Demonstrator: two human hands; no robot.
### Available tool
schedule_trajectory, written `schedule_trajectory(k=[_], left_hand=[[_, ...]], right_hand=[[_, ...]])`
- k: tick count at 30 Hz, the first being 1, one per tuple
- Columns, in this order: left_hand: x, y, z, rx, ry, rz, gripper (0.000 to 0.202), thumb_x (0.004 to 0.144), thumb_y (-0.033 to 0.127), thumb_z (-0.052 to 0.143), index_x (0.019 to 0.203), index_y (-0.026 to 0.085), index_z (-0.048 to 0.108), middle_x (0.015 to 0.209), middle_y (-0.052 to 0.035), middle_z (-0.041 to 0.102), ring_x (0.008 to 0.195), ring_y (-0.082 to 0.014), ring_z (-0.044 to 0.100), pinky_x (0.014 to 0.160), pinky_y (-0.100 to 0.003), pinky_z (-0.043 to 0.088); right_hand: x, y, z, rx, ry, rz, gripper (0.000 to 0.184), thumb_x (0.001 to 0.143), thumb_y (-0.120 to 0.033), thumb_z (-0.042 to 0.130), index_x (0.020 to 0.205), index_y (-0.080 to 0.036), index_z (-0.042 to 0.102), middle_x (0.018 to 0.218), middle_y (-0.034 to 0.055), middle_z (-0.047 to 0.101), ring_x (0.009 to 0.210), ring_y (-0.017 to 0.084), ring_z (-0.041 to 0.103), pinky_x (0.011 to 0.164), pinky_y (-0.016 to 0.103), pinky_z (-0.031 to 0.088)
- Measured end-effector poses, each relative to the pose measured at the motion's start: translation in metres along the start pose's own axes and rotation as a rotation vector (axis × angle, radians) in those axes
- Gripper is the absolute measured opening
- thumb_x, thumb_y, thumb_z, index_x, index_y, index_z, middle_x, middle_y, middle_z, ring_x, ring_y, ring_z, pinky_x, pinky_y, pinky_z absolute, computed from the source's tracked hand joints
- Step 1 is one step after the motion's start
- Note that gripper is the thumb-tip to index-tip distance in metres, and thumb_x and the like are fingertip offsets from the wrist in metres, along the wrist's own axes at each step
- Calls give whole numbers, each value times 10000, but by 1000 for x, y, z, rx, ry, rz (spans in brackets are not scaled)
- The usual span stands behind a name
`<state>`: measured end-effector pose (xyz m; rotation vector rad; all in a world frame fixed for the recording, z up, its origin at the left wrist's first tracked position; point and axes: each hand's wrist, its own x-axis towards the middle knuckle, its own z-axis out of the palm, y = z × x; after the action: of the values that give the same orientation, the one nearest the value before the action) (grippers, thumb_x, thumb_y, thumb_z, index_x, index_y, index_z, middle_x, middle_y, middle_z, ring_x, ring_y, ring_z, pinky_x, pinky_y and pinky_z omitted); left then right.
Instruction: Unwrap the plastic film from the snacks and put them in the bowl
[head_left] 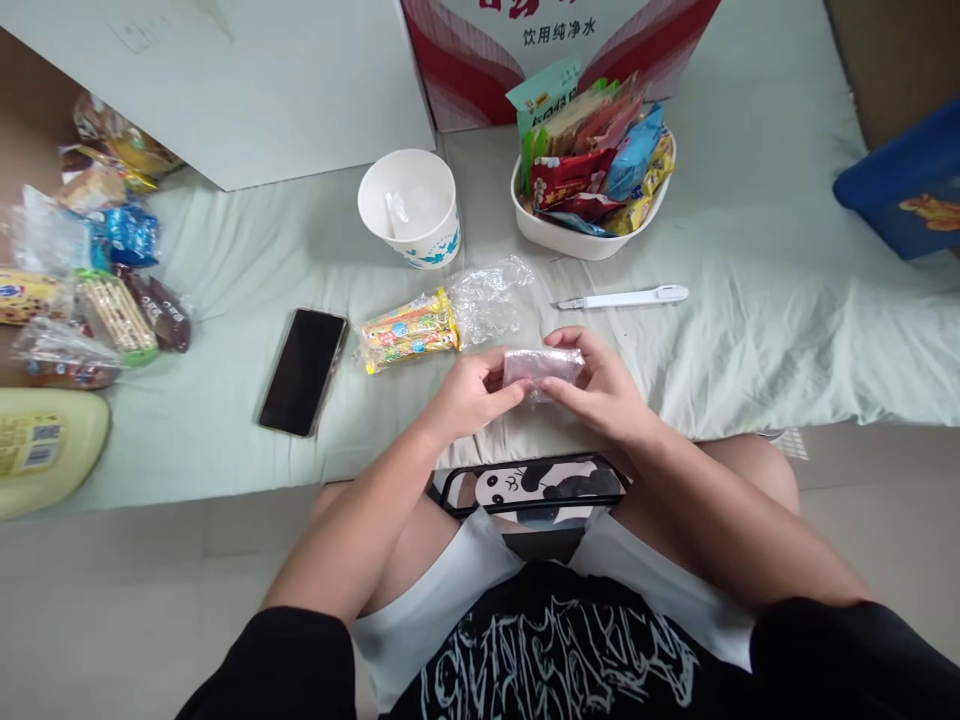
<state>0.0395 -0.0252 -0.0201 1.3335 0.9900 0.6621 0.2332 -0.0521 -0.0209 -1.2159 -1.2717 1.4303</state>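
Observation:
Between my two hands is a small, folded piece of clear plastic packaging [541, 366], held just above the near edge of the cloth-covered surface. My left hand [480, 388] pinches its left end, thumb toward me. The fingers and thumb of my right hand [602, 388] close on its right end. Whether anything is inside the plastic I cannot tell. Just beyond my left hand lie yellow-wrapped snack sticks [412, 332] in a bag, beside a crumpled clear wrapper [495, 300]. A white utility knife [622, 298] rests beyond my right hand.
A paper cup [439, 240] holding a bit of clear plastic stands behind the snacks. To its right is a white basket [574, 240] of packaged snacks. A black phone [302, 372] lies left, with more snack packs [116, 310] farther left. Boxes [480, 60] stand at the back.

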Motion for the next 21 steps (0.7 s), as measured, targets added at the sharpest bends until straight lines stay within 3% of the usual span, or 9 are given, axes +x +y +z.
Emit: schedule_trajectory(k=[4,8,10,13,16,19,21], left_hand=[[-2,4,-2,73,-36,36,241,781,364,752,768,176,601,661,42,494,604,-84,455,545,-213,378],[-8,5,-7,138,22,16,279,786,402,756,747,180,592,640,43,490,577,-86,444,530,-218,369],[-13,4,-13,179,154,48,306,754,429,777,765,189,587,657,37,516,585,-96,467,538,-228,391],[-20,10,-31,297,511,152,366,698,457,785,787,216,525,684,39,512,613,-110,479,563,-242,412],[-15,33,-55,574,807,164,305,783,430,675,754,233,444,687,35,436,643,-129,461,603,-265,429],[10,73,-77,1001,911,136,193,814,293,603,742,230,435,768,-3,474,793,-177,541,769,-315,498],[36,98,-89,1204,866,92,116,803,237,605,772,223,495,835,-35,555,882,-214,589,869,-355,507]], right_hand=[[-1,-1,0,-145,-98,-4,325,866,-483,711,796,-193,582,692,-13,533,635,115,471,596,270,378],[1,-5,-7,-128,-121,-9,310,881,-483,671,821,-185,612,687,-10,547,622,115,476,587,265,375],[4,-9,-16,-99,-99,-23,296,881,-478,656,836,-187,619,720,7,588,654,129,534,618,274,414],[10,-13,-30,-104,29,-35,248,873,-437,637,814,-197,615,727,15,621,680,141,580,651,285,445],[17,-15,-39,-96,117,-46,236,858,-424,615,774,-204,602,680,3,614,640,136,564,634,286,436],[23,-17,-42,-45,121,-75,248,841,-438,604,757,-204,602,669,5,620,630,139,566,634,291,435],[27,-20,-43,-21,131,-86,246,841,-432,597,747,-205,600,663,6,617,623,138,556,626,291,427]])
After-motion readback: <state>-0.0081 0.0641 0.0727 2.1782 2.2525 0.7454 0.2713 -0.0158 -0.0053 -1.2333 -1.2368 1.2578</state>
